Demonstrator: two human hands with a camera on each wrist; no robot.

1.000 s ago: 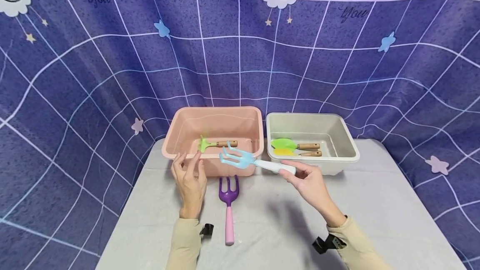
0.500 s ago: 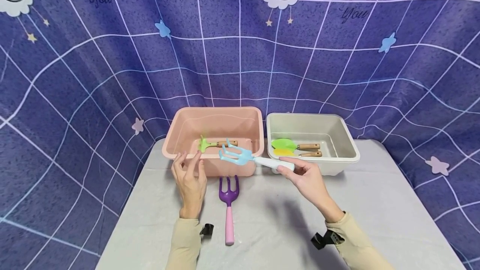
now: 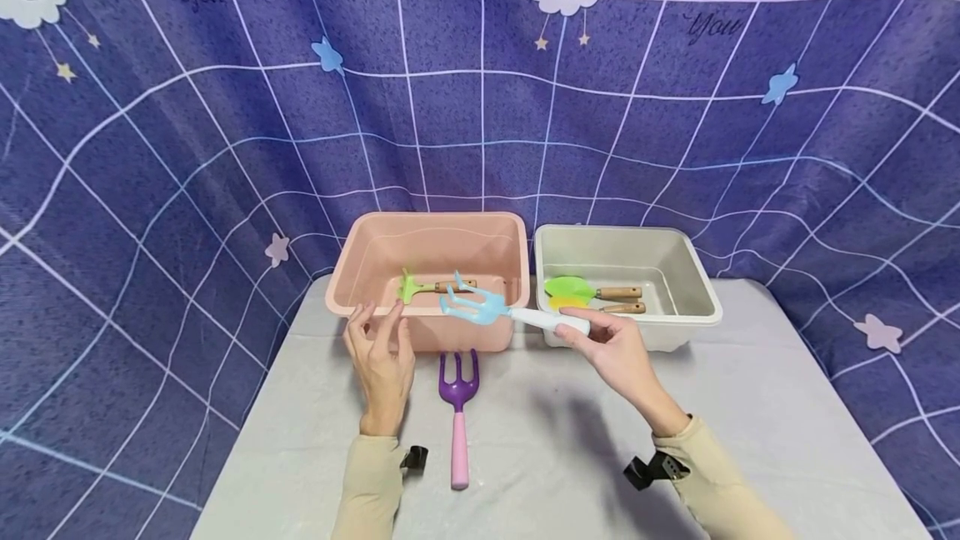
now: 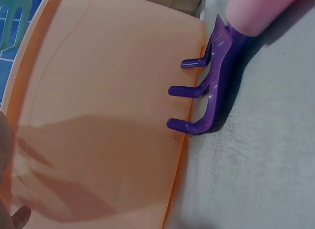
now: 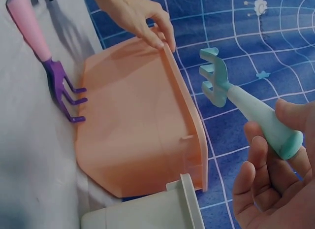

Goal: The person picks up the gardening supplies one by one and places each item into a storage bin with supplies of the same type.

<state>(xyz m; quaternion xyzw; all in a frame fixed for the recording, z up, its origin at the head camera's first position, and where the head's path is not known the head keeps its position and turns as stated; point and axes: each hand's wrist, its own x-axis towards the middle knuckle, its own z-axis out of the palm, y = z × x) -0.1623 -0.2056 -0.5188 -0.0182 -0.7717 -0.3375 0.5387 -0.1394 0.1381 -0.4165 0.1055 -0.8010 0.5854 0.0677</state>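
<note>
My right hand (image 3: 611, 352) pinches the end of the white handle of a light-blue hand rake (image 3: 480, 307). The rake is held in the air, its prongs over the front rim of the pink bin (image 3: 427, 332). At that rim's left part, my left hand (image 3: 382, 369) holds the edge, with the thumb outside and fingers over the top, as the right wrist view shows. A purple hand rake (image 3: 458, 390) with a pink handle lies on the table in front of the pink bin, bent prongs near its wall. Inside the bin rests a green rake (image 3: 408, 287) with a wooden handle.
To the right stands a light-grey bin (image 3: 697, 307) holding a green trowel (image 3: 568, 287) and a yellow-headed tool (image 3: 567, 302), both wooden-handled. The bins sit side by side on a pale cloth-covered table (image 3: 540, 457). A blue patterned curtain (image 3: 480, 107) hangs close behind them.
The light-blue rake has turned slightly in my right hand, its prongs tipping up a little. My left hand keeps its place at the pink bin's rim.
</note>
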